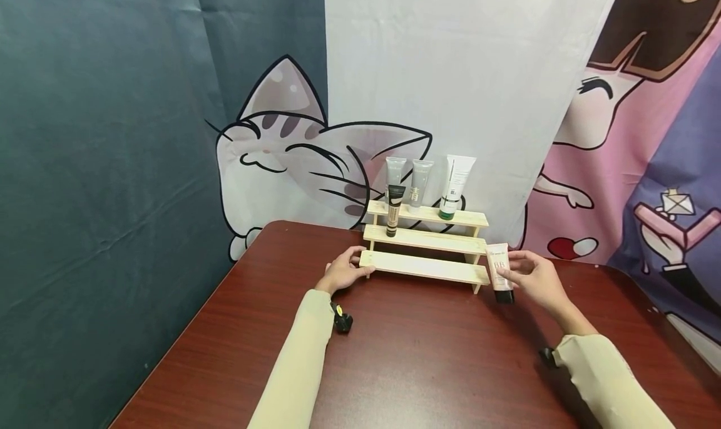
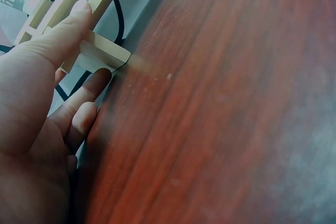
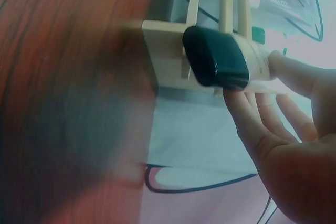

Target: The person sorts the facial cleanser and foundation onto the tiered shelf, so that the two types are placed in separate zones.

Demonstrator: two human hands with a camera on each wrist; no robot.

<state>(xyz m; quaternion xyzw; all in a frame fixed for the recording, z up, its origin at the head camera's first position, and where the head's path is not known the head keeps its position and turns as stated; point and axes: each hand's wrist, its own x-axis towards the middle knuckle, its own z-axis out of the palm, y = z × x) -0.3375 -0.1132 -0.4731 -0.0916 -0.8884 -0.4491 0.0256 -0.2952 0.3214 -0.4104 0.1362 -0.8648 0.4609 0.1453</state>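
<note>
A three-step wooden display stand [image 1: 425, 265] stands on the table. At the left end of its lowest step is my left hand [image 1: 345, 271]; in the left wrist view the thumb [image 2: 79, 17] lies along the wood, the other fingers curled below it. My right hand [image 1: 535, 280] holds a pale pink BB cream tube [image 1: 499, 267] between thumb and fingers, black cap [image 3: 215, 59] down, beside the stand's right end. A concealer tube [image 1: 392, 215] with a black top stands on the middle step. Two grey tubes [image 1: 419, 181] and a white tube with a green cap [image 1: 455, 185] occupy the top step.
The dark red wooden table [image 1: 428, 360] extends in front of the stand. Behind it hangs a cloth backdrop [image 1: 462, 59] with a cartoon cat, and a dark green curtain [image 1: 101, 166] borders the left side.
</note>
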